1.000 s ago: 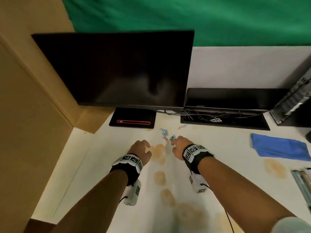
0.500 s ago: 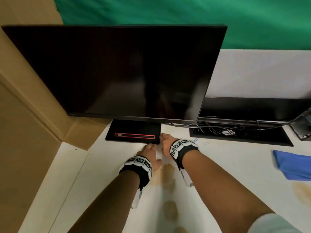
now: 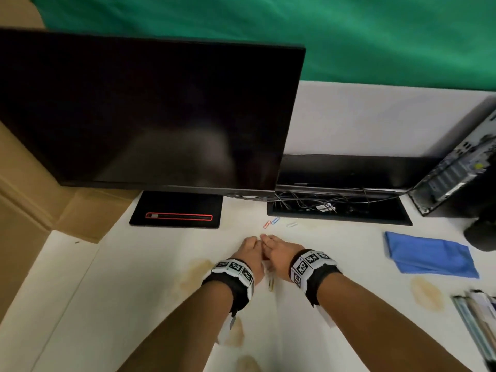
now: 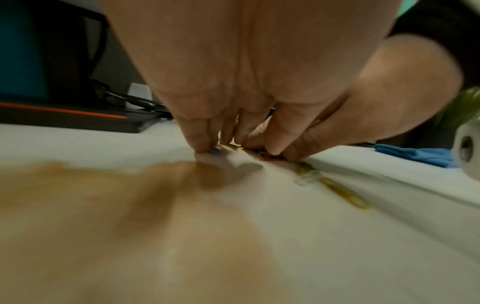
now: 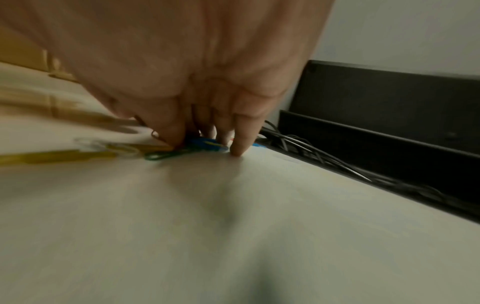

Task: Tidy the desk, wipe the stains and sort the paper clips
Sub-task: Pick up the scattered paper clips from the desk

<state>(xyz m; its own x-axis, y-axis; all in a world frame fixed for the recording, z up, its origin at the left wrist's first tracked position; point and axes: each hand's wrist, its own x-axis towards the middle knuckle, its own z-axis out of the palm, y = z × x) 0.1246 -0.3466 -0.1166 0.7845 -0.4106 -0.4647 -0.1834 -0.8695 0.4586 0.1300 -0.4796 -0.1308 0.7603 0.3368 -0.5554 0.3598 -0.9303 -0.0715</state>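
**Clips raked back toward us, a few left behind**

What changed: half a sec ago our hands were up by the flat black monitor base w/ the red outline [image 3: 175, 209]; now they sit nearer us, side by side, w/ that base ahead and to the left. A sec ago the small coloured wire paper clips lay loose in front of our fingertips. Now most are bunched under the fingers, so we judge we're mid-rake, gathering them into one heap before sorting. Not all came along: a red + blue pair [image 3: 271, 222] and a pale clip [image 3: 291, 224] lie just ahead of the right hand, apart from it, and a yellow clip [image 3: 271, 284] lies between our wrists.

Left hand [image 3: 248, 252]: fingers bent down, tips [image 4: 201, 147] pressing the white desk top [image 3: 150, 264] at the edge of the bunch. Whether it actually pinches a clip, we can't tell – too blurred.

Right hand [image 3: 277, 253]: touching the left, fingers also bent down; one fingertip [image 5: 237, 152] on the desk, others over blue and green clips [image 5: 182, 151]. Looks like pressing/dragging, but a true pinch can't be confirmed.

Wiping not begun, by our read: brown stains [image 3: 196, 272] sit left of the left wrist and more nearer us, another [image 3: 426, 292] well right of the right forearm, and the folded blue cloth [image 3: 429, 257] lies untouched off to the right.
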